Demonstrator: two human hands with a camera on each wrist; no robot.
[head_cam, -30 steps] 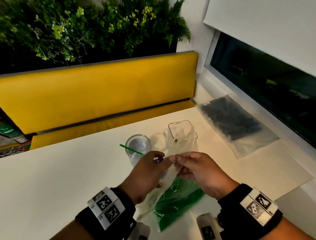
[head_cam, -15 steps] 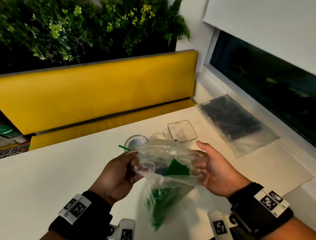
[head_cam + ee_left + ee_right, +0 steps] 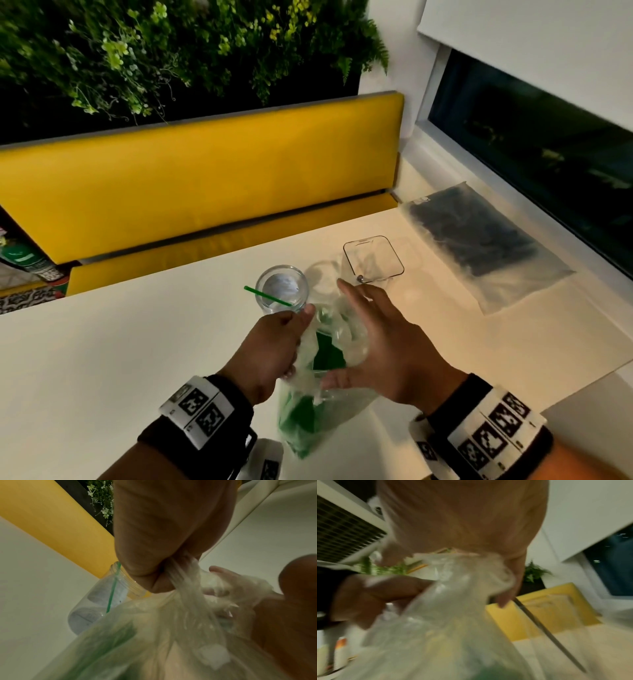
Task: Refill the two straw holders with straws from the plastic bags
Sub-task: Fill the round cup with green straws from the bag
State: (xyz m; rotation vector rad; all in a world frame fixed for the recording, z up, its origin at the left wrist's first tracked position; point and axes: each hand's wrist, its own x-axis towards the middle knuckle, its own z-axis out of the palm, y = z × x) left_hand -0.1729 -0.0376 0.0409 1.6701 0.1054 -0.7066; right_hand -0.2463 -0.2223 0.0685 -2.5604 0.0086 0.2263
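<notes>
Straws, green ones, sit in the clear crinkled plastic bag (image 3: 318,394) you hold over the white counter (image 3: 137,359). From the head view, your left hand (image 3: 270,349) now bunches the bag's mouth, where a second ago both hands pinched it shut; your right hand (image 3: 383,346) has its fingers spread against the bag, so it looks opened. The round clear holder (image 3: 282,289) holds one straw. At the left wrist, fingers (image 3: 154,577) grip gathered plastic. The right wrist view is blurred.

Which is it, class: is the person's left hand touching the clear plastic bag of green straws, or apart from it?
Touching. The left wrist view shows the left hand gripping the gathered top of the clear plastic bag, its film bunched in the curled fingers.
</notes>
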